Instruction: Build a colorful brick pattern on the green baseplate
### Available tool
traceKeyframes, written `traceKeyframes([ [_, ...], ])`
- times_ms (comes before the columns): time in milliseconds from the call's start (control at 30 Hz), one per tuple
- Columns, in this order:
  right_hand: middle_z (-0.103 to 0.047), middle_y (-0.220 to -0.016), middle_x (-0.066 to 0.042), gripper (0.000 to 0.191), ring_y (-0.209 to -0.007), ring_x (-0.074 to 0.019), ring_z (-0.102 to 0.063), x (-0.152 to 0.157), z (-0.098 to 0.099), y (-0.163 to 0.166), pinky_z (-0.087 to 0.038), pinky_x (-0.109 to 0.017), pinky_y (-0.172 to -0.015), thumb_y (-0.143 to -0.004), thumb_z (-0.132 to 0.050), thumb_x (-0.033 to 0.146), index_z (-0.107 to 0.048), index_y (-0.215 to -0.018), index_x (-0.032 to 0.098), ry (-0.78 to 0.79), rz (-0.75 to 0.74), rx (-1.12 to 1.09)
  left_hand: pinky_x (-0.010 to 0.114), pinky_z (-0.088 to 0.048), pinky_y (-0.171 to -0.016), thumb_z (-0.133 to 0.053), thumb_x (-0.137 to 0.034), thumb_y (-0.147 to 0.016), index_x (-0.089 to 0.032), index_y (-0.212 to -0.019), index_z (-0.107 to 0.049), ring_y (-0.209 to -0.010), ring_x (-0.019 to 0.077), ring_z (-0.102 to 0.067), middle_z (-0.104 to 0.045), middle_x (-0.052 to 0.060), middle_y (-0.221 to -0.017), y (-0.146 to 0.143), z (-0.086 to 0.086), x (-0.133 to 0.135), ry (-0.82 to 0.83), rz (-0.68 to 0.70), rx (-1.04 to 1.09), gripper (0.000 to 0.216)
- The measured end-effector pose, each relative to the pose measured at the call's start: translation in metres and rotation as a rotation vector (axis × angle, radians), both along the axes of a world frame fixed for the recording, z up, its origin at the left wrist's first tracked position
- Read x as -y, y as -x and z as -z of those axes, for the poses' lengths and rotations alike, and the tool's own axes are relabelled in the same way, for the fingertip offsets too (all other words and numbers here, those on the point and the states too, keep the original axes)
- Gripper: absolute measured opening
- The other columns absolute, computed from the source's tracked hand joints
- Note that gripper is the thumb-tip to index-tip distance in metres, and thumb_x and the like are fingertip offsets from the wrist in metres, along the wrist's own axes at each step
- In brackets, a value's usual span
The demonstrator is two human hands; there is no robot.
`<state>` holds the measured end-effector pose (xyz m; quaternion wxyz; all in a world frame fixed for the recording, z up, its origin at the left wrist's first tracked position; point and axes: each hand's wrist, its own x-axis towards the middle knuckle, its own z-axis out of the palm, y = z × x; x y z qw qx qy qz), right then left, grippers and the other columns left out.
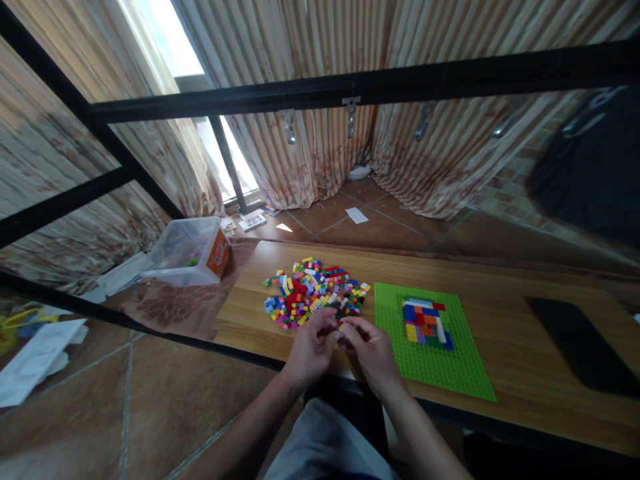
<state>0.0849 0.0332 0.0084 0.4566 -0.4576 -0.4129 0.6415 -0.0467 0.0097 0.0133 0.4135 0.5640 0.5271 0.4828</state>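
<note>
hands (373, 351), yellow brick (342, 328) between them

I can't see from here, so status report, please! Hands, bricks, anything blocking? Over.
Right hand pinching small yellow piece; left hand close beside it. Loose brick pile just beyond hands. Brick build on green baseplate, right. No blockage seen.

A small yellow brick (342, 328) peeks out at the tips of the fingers (352, 329), and most of it is hidden. Lots of loose little bricks (315, 290) lie in a messy, spread-out pile, with red, blue, yellow, white, green, pink and orange all mixed up. Just to the right of the pile, a bright green bumpy board (467, 373) lies flat. On it sits a low, blocky patch of joined bricks (427, 321), with orange in the middle, yellow on the left and a red end sticking out at the top right.
</note>
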Motion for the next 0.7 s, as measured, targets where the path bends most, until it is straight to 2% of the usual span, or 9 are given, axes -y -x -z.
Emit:
traceKeyframes([
  [133,-0.062,-0.064,0.001,0.038,-0.051,-0.0103,-0.049,0.003,-0.001,-0.001,-0.039,-0.022,-0.047,-0.079,-0.064,0.053,-0.070,-0.094,0.019,-0.039,-0.011,0.085,0.039,-0.052,-0.094,-0.052,-0.014,-0.087,-0.019,-0.124,-0.050,-0.102,0.0207,-0.063,-0.066,0.009,-0.110,0.002,-0.009,0.003,-0.140,0.004,-0.412,0.037],
  [233,-0.060,-0.061,0.002,0.038,-0.048,-0.0102,-0.046,0.004,-0.002,-0.001,-0.036,-0.023,-0.045,-0.081,-0.062,0.053,-0.070,-0.094,0.018,-0.080,-0.027,0.158,0.040,-0.051,-0.097,-0.049,-0.016,-0.090,-0.019,-0.130,-0.048,-0.110,0.0222,-0.061,-0.065,0.010,-0.116,0.001,-0.013,0.004,-0.200,0.025,-0.535,0.041],
  [367,-0.058,-0.059,0.002,0.038,-0.051,-0.0128,-0.049,0.009,-0.006,-0.001,-0.037,-0.025,-0.048,-0.084,-0.056,0.053,-0.072,-0.091,0.019,-0.138,-0.013,0.247,0.038,-0.053,-0.093,-0.055,-0.021,-0.089,-0.021,-0.130,-0.050,-0.104,0.0221,-0.064,-0.067,0.009,-0.112,0.000,-0.016,0.006,-0.182,-0.008,-0.534,0.041],
  [500,-0.056,-0.056,0.001,0.036,-0.059,-0.0166,-0.053,0.016,-0.009,0.000,-0.041,-0.027,-0.055,-0.083,-0.056,0.053,-0.074,-0.084,0.021,-0.146,0.015,0.284,0.035,-0.054,-0.087,-0.055,-0.020,-0.088,-0.022,-0.116,-0.059,-0.094,0.0204,-0.065,-0.068,0.007,-0.103,-0.002,-0.019,0.012,-0.200,0.001,-0.516,0.028],
  [600,-0.058,-0.059,0.000,0.035,-0.063,-0.0175,-0.056,0.021,-0.007,0.001,-0.043,-0.027,-0.059,-0.079,-0.061,0.053,-0.074,-0.077,0.021,-0.097,0.029,0.180,0.030,-0.054,-0.084,-0.053,-0.015,-0.088,-0.022,-0.102,-0.064,-0.089,0.0179,-0.065,-0.069,0.005,-0.096,-0.005,-0.021,0.018,-0.235,-0.004,-0.476,0.019],
  [700,-0.058,-0.059,0.001,0.034,-0.058,-0.0144,-0.052,0.026,-0.003,0.003,-0.040,-0.025,-0.054,-0.074,-0.066,0.053,-0.072,-0.071,0.020,-0.003,0.059,0.038,0.027,-0.054,-0.080,-0.054,-0.013,-0.087,-0.022,-0.097,-0.066,-0.088,0.0166,-0.065,-0.069,0.005,-0.094,-0.006,-0.020,0.022,-0.267,-0.028,-0.412,0.018],
])
